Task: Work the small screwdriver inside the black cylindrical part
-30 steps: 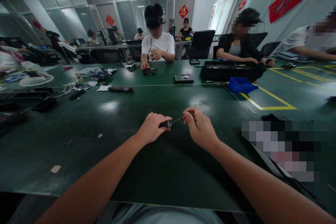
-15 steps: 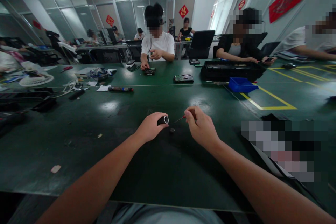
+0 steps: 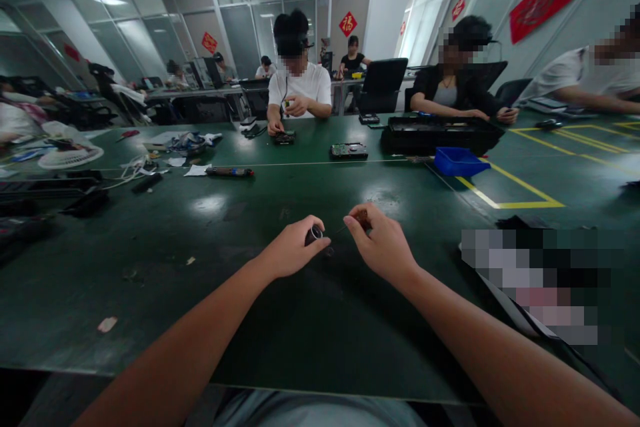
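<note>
Near the middle of the green table (image 3: 240, 340), my left hand (image 3: 290, 247) is closed round a dark cylinder (image 3: 313, 235) whose round, light-rimmed end faces right. My right hand (image 3: 377, 237) grips a thin screwdriver (image 3: 343, 229), its shaft pointing left toward the cylinder. Most of the screwdriver's handle is hidden by my fingers. A gap remains between the shaft's visible part and the cylinder. Just below, between the hands, a small round piece (image 3: 329, 252) lies on the table.
A blue tray (image 3: 459, 162) and a long black casing (image 3: 443, 137) stand at the back right. Beyond are a circuit-board device (image 3: 349, 151) and a seated person (image 3: 300, 87). A dark pen-like tool (image 3: 230, 172) and cables (image 3: 133, 170) lie left.
My left hand has turned the cylinder slightly and its thumb reaches further right. My right fingers have shifted left along the screwdriver, covering more of it.
</note>
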